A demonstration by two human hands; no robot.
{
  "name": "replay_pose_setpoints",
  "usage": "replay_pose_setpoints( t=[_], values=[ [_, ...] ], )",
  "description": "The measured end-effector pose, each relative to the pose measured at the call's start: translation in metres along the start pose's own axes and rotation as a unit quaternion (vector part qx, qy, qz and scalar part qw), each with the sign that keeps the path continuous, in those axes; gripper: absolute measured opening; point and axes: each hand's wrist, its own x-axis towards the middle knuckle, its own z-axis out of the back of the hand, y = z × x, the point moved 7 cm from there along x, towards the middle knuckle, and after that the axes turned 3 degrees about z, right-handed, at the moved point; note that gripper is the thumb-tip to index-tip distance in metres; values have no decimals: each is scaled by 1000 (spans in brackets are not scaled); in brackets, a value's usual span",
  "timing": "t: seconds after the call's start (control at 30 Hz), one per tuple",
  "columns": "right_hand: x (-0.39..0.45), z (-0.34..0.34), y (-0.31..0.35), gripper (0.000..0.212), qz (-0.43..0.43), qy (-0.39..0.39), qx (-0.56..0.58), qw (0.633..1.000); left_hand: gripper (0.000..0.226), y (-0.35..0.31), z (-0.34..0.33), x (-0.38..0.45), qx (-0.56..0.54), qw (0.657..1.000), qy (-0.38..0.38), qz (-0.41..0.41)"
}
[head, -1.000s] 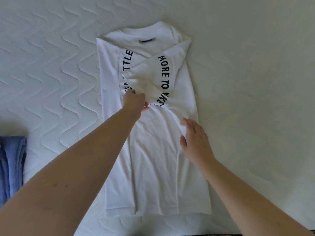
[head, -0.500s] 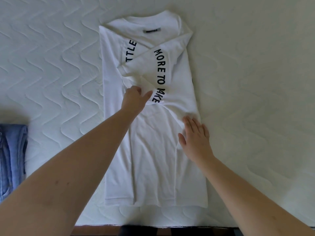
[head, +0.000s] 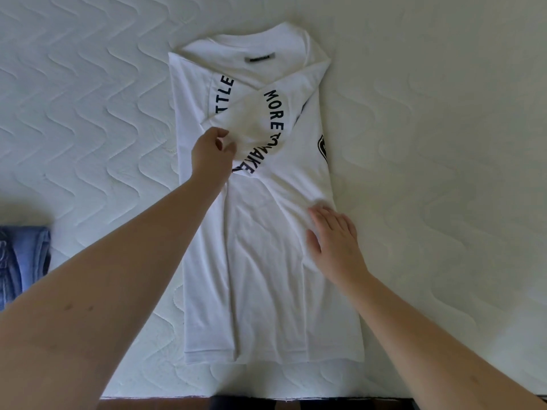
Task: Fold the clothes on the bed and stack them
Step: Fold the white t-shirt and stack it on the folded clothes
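Observation:
A white T-shirt with black curved lettering lies face down on the bed, both long sides folded inward into a narrow strip, collar at the far end. My left hand pinches the edge of the folded-in sleeve near the lettering. My right hand lies flat, fingers straight, on the shirt's right folded edge at mid length. A small black print shows at the shirt's right edge.
The white quilted mattress spreads all around the shirt. Folded blue denim sits at the left edge of view. The bed's near edge and dark floor run along the bottom.
My left hand has shifted left and curled its fingers onto the sleeve edge. My right hand stays flat on the right fold, which bunches slightly at its fingertips.

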Motion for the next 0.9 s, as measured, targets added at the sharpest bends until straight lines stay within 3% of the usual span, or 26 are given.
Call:
replay_pose_setpoints(
  t=[0.13, 0.27, 0.4, 0.53, 0.63, 0.77, 0.9],
  values=[
    [0, 11, -3, 30, -10, -50, 18, 999, 46, 25, 0, -10, 69, 993, -39, 83],
    [7, 12, -17, 35, -70, -52, 41, 995, 42, -13, -8, -9, 160, 981, -88, -65],
    [24, 13, -19, 41, -75, -43, 51, 995, 41, -61, -49, 15, 213, 963, -4, -164],
    [42, 16, -17, 43, -70, -35, 51, 996, 56, -104, -98, 47, 301, 923, 68, -231],
    [52, 17, -17, 45, -79, -27, 57, 995, 69, -132, -123, 75, 333, 908, 91, -238],
    [60, 15, -20, 46, -87, -29, 62, 994, 68, -157, -147, 100, 403, 881, 93, -229],
    [65, 11, -20, 46, -84, -9, 54, 995, 37, -171, -162, 108, 397, 892, 123, -176]
  ],
)
